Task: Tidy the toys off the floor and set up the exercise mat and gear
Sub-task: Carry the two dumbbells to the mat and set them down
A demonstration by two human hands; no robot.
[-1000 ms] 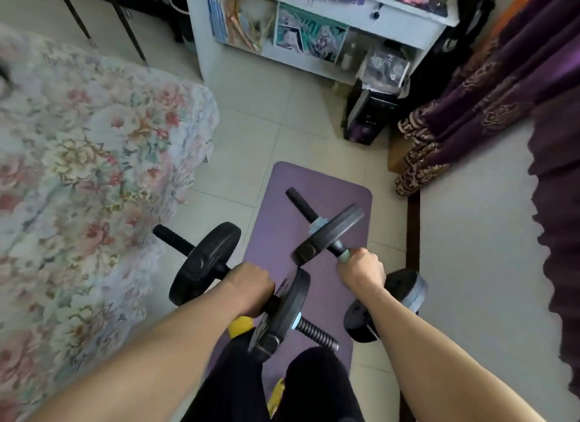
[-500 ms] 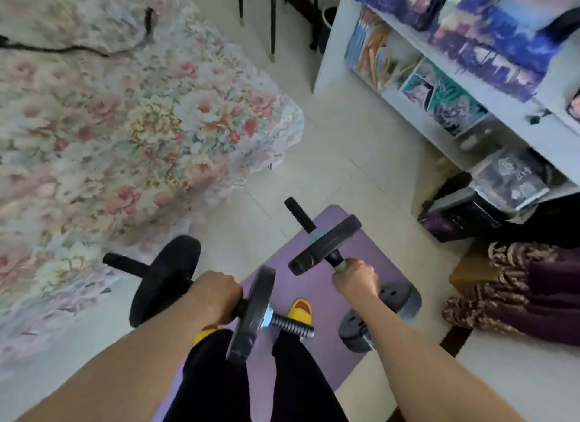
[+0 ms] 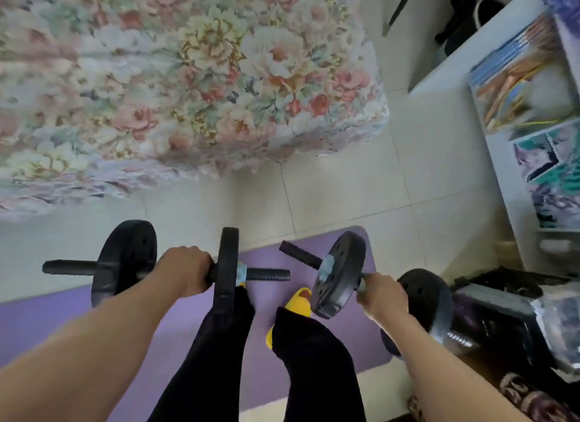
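Note:
A purple exercise mat (image 3: 47,321) lies flat on the tiled floor under my legs. My left hand (image 3: 183,272) is closed around the bar of a black dumbbell (image 3: 125,261) held level above the mat's left half. My right hand (image 3: 381,294) grips the bar of a second black dumbbell (image 3: 340,277), which points away to the upper left over the mat's right end. Both dumbbells are off the floor. My feet in yellow slippers (image 3: 296,299) stand on the mat.
A bed with a floral cover (image 3: 188,82) fills the upper left, close to the mat. A white shelf unit (image 3: 502,158) with books and pictures stands at the right. A dark box (image 3: 502,321) and patterned purple fabric (image 3: 527,399) lie at the lower right.
The view has swung left, so the bed now fills the top and the mat runs sideways. Both hands keep their grip; the left dumbbell has turned level.

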